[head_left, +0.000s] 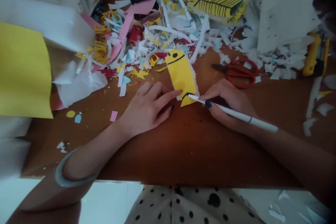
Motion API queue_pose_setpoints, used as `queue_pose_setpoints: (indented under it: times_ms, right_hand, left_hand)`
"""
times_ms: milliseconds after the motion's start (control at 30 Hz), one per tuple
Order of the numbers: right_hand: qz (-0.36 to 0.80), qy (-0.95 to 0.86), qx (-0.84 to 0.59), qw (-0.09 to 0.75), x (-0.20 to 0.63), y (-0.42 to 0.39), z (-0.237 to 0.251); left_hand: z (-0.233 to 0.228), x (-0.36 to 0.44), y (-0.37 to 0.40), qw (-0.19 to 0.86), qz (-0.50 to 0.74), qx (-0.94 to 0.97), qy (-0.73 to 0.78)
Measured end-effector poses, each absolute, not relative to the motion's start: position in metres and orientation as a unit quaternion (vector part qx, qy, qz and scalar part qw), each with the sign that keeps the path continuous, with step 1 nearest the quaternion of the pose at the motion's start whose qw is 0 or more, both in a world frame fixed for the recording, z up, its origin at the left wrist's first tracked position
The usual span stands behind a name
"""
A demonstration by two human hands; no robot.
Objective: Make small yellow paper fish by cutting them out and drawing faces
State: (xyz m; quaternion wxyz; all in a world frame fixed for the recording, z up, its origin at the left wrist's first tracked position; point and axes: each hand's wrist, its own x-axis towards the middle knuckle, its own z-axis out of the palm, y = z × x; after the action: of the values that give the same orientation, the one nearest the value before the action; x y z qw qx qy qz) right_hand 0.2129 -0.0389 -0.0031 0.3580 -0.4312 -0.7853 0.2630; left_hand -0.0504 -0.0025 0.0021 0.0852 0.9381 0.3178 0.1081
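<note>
A yellow paper fish (181, 73) with white backing lies on the brown table, its drawn eye and a curved black line at the far end. My left hand (151, 106) rests beside it, fingers partly bent, with the index fingertip pressing the paper near the tail. In my right hand (227, 103) is a white marker pen (236, 114), pinched between thumb and fingers. The pen's tip touches the fish's tail end, at a dark angled line. Red-handled scissors (243, 73) lie just beyond my right hand.
Paper scraps (131, 56) heap along the back, with several more markers among them. A second yellow fish (217, 5) with black stripes lies there. Yellow sheet (23, 70) and white bags stand at left; a yellow box cutter (313, 56) is at right. The table's front edge is near me.
</note>
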Motion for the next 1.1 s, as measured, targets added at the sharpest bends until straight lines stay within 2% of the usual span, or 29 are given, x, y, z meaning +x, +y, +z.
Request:
queue_pose_setpoints:
  times_ms: [233, 433, 633, 833, 1033, 1100]
  right_hand:
    - [0.269, -0.828, -0.360, 0.335, 0.2130, -0.0380, -0.0046]
    - [0.246, -0.797, -0.422, 0.355, 0.2128, -0.0390, -0.0045]
    - [0.251, -0.847, -0.327, 0.337, 0.2118, -0.0390, -0.0071]
    - [0.221, -0.814, -0.413, 0.344, 0.2117, -0.0390, -0.0043]
    - [0.201, -0.876, -0.297, 0.323, 0.2096, -0.0403, -0.0098]
    - [0.192, -0.875, -0.298, 0.330, 0.2101, -0.0402, -0.0101]
  left_hand:
    - [-0.0011, -0.0520, -0.0017, 0.053, 0.112, 0.944, 0.307]
    - [-0.0012, -0.0514, -0.0011, 0.065, 0.113, 0.942, 0.310]
    - [-0.0014, -0.0511, -0.0024, 0.064, 0.106, 0.941, 0.314]
    - [-0.0023, -0.0515, -0.0027, 0.072, 0.101, 0.940, 0.317]
    - [-0.0020, -0.0508, -0.0024, 0.063, 0.102, 0.942, 0.315]
    - [-0.0019, -0.0506, -0.0023, 0.057, 0.102, 0.943, 0.312]
